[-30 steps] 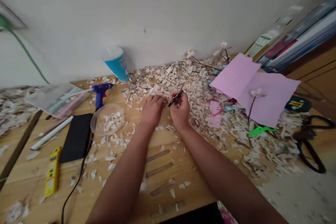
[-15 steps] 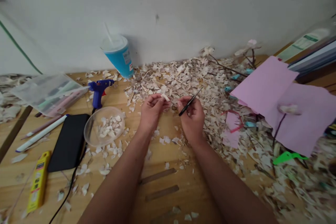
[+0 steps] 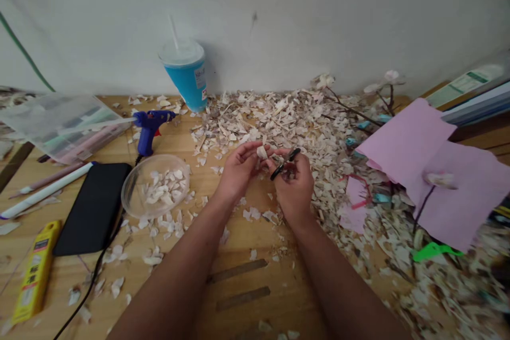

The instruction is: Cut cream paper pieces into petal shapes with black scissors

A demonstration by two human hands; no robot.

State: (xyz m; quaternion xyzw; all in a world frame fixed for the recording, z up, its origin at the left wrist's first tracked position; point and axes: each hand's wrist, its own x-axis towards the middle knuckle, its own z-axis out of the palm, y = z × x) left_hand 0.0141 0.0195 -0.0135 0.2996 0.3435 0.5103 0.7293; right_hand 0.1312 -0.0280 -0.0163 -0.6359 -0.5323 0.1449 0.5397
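Pinched between the fingers of my left hand (image 3: 240, 167) is a small cream-coloured flake (image 3: 262, 152), thin and slightly curved. My right hand (image 3: 295, 183) is closed on a small pair of black-handled scissors (image 3: 294, 154), whose loops stand apart. The blades point towards the flake and are partly hidden by my fingers, so I cannot tell whether they touch it. Both hands are close together above the wooden table (image 3: 239, 244). Behind them spreads a thick heap of similar pale flakes (image 3: 247, 117).
On the left are a clear bowl (image 3: 131, 199) holding flakes, a blue glue gun (image 3: 147, 130), a black phone (image 3: 93, 210) and a yellow box (image 3: 37, 271). A blue cup (image 3: 189, 82) stands by the wall. Pink sheets (image 3: 406, 135) and flowered twigs (image 3: 354, 110) lie right.
My hands have come closer together, and the scissors have turned, their handle loops now spread. The flake in my left hand is tilted more upright. The view has shifted slightly.
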